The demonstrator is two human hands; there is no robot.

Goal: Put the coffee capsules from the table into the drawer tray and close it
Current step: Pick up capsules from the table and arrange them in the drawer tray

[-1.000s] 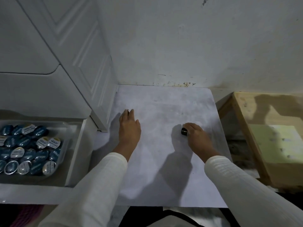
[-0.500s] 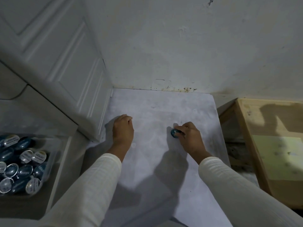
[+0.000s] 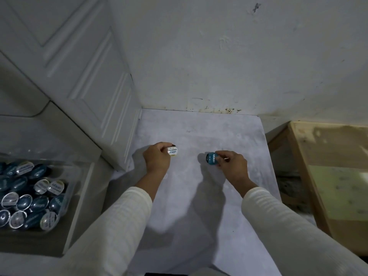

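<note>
My left hand (image 3: 157,160) grips a coffee capsule with a white foil lid (image 3: 172,151), the lid turned toward the camera, above the grey table (image 3: 199,226). My right hand (image 3: 233,165) pinches a blue capsule (image 3: 211,158) by its rim, a little to the right. At the left stands the open white drawer (image 3: 79,212). In it sits a clear plastic tray (image 3: 69,194) filled with several blue and silver-lidded capsules (image 3: 29,196). No other loose capsule shows on the table.
A white panelled cabinet door (image 3: 79,66) rises between the drawer and the table. A stained white wall (image 3: 219,56) closes the back. A wooden box with a green sheet (image 3: 328,176) stands to the right of the table.
Both hands have lifted their capsules off the table and turned them up. The left capsule, hidden under the hand before, now shows its lid. The camera has tilted right and closer.
</note>
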